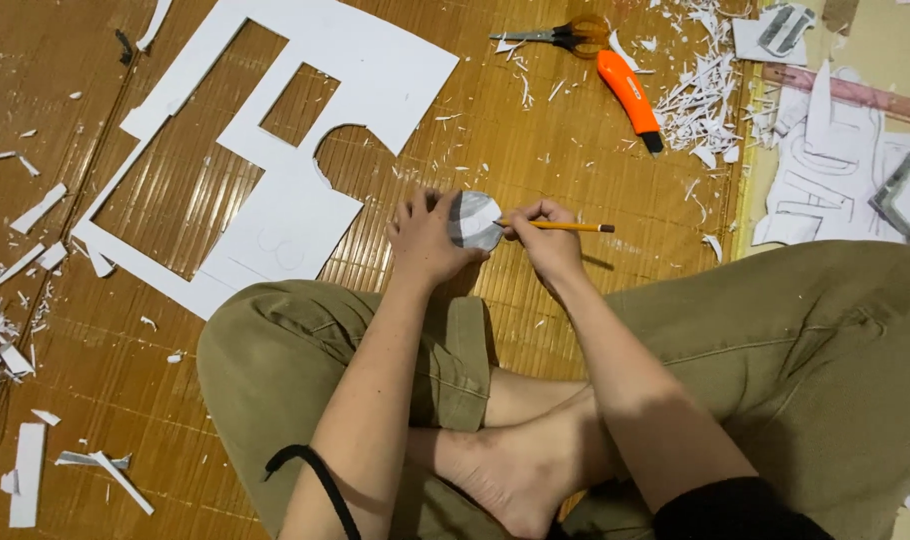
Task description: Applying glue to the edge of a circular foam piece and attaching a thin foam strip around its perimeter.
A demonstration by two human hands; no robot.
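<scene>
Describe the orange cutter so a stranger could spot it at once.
Start at the large white cut-out foam sheet on the brown bamboo mat, then look right along the top edge. Beside the orange-handled scissors lies the bright orange plastic utility knife, slanting toward a pile of white scraps. It alone is a solid orange bar with a dark tip.

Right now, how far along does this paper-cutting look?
Well under way, I'd judge. The big white sheet already has several shapes cut out, and scraps litter the bamboo mat. In hand: the left hand steadies a small rounded white piece while the right hand puts a pencil to it. The scissors and orange knife lie idle, so this piece seems still uncut.
</scene>
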